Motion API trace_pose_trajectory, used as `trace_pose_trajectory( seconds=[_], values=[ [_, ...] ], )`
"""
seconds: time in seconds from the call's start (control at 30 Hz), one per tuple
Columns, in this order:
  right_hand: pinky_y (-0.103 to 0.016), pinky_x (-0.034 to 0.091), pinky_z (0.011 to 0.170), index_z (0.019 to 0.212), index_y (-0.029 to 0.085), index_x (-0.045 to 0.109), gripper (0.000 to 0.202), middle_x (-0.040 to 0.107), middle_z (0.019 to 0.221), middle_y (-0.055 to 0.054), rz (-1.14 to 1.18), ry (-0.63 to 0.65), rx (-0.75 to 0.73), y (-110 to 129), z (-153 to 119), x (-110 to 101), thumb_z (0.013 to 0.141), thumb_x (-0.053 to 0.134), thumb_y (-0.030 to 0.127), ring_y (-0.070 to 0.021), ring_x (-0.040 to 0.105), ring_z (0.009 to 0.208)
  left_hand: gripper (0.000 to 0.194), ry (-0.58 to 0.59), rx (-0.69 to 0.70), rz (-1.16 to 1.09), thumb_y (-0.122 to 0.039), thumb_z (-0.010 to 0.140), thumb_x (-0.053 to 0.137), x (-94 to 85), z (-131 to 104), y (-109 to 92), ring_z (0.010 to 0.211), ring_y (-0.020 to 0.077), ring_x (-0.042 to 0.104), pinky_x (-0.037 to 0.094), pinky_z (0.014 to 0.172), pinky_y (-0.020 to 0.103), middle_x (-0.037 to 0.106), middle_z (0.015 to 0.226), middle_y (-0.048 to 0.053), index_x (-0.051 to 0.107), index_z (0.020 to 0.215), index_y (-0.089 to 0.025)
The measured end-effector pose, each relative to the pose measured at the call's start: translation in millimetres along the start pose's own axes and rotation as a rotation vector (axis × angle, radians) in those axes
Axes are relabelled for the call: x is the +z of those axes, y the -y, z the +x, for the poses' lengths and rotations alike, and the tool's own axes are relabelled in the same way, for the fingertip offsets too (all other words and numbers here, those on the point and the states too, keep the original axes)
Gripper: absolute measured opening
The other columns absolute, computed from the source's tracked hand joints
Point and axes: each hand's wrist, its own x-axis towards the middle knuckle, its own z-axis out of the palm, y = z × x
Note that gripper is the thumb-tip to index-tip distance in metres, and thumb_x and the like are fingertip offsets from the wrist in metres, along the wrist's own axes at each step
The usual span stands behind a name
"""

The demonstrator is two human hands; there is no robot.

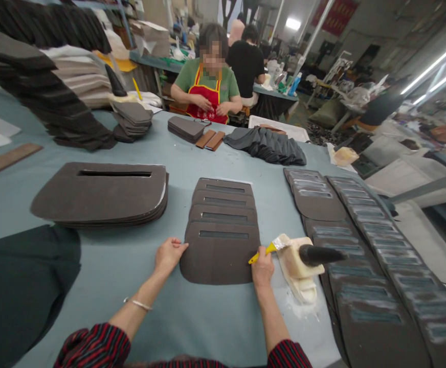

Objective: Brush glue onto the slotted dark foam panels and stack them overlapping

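Observation:
Four... several dark brown slotted panels (218, 260) lie overlapped in a column in front of me, their slots staggered. My left hand (170, 255) is at the left edge of the nearest panel, thumb and fingertips pinched together at that edge. My right hand (262, 267) is closed round a yellow-handled brush (269, 250) at the panel's right edge, bristles pointing up and right. Beside the brush tip sits a cream block (297, 258) with a black cone on it. A thick stack of larger slotted panels (100, 197) lies to the left.
Rows of slotted panels with whitish slot edges (369, 296) cover the right side. Dark cloth (23, 286) lies at left. Farther back are grey pieces (267, 145), brown strips (210, 139) and tall dark stacks (46, 97). A person in a red apron (207, 87) sits across the table.

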Motion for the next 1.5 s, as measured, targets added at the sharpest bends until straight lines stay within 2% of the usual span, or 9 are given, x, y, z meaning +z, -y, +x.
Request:
trace_pose_trajectory(
  seconds=[0.4, 0.97, 1.2, 1.5],
  values=[
    [-0.023, 0.028, 0.056, 0.095, 0.018, 0.057, 0.022, 0.048, 0.073, -0.002, 0.025, 0.044, 0.027, -0.8, -0.6, 4.2, 0.081, 0.047, 0.005, -0.0141, 0.044, 0.063, 0.033, -0.004, -0.015, 0.042, -0.05, 0.065, 0.066, -2.1, 0.7, 0.0, 0.071, 0.0205, 0.064, 0.041, 0.064, 0.029, 0.071, 0.078, 0.004, 0.056, 0.078, -0.021],
    [-0.024, 0.033, 0.058, 0.097, 0.019, 0.055, 0.027, 0.05, 0.077, -0.003, 0.032, 0.049, 0.032, -2.2, -3.2, 7.9, 0.078, 0.046, 0.002, -0.0162, 0.047, 0.068, 0.037, 0.061, -0.03, 0.07, -0.054, 0.062, 0.066, -4.0, 3.8, -2.4, 0.069, 0.0227, 0.063, 0.041, 0.063, 0.031, 0.069, 0.073, 0.003, 0.053, 0.077, -0.022],
    [-0.024, 0.034, 0.058, 0.095, 0.02, 0.056, 0.027, 0.051, 0.076, -0.004, 0.01, 0.048, 0.04, -1.7, -2.0, 8.7, 0.078, 0.046, 0.002, -0.0166, 0.048, 0.068, 0.034, 0.05, -0.034, 0.083, -0.051, 0.063, 0.066, -5.7, 1.2, -7.5, 0.068, 0.022, 0.063, 0.04, 0.063, 0.031, 0.069, 0.071, 0.002, 0.053, 0.076, -0.023],
    [-0.023, 0.031, 0.057, 0.094, 0.019, 0.058, 0.025, 0.049, 0.073, -0.003, 0.01, 0.032, 0.023, -1.3, -1.4, 6.0, 0.08, 0.046, 0.003, -0.0158, 0.048, 0.066, 0.03, 0.031, -0.029, 0.066, -0.047, 0.065, 0.066, -1.8, 2.0, -4.1, 0.067, 0.0206, 0.062, 0.039, 0.061, 0.03, 0.069, 0.073, 0.002, 0.053, 0.077, -0.022]
  ],
)
